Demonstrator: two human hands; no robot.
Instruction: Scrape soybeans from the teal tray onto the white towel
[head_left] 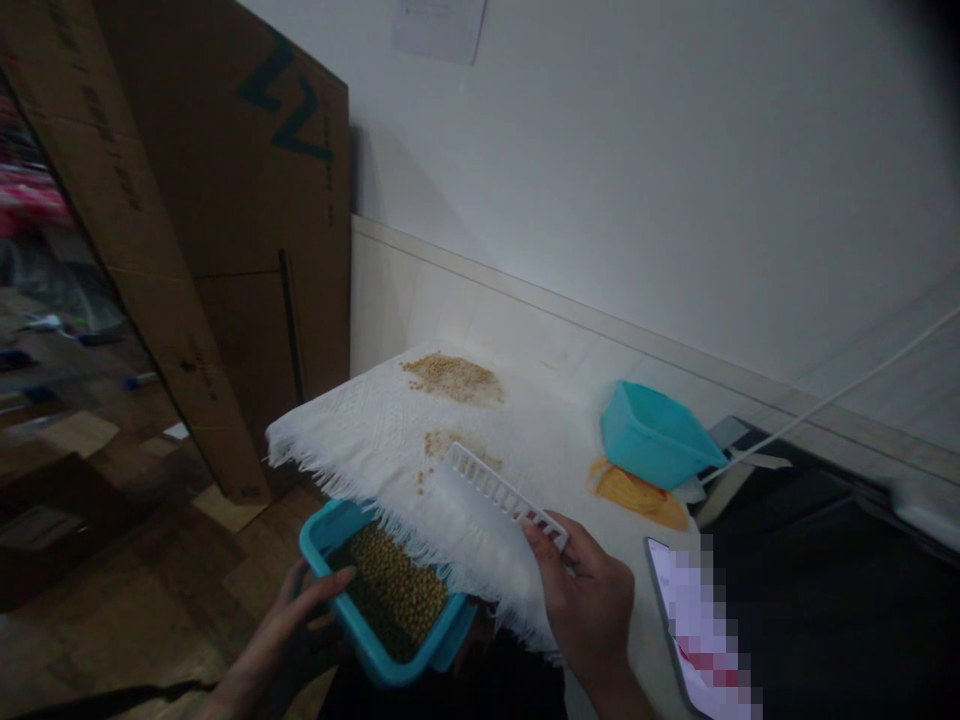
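Note:
My left hand grips the near left rim of a blue plastic bin, thumb over the edge and fingers outside. Yellowish beans, which look like soybeans, lie in the bin under the fringed edge of a white cloth. Between the thumb and fingers of my right hand is one end of a white slotted plastic strip. Its far end rests on or just above the cloth, beside a small scatter of beans. Farther back on the cloth lies a larger bean pile.
At the right, a second blue bin stands by a flat yellow-orange item. A phone lies near the right edge, and a white cable runs across. A tall cardboard box stands left of the table, against the white wall.

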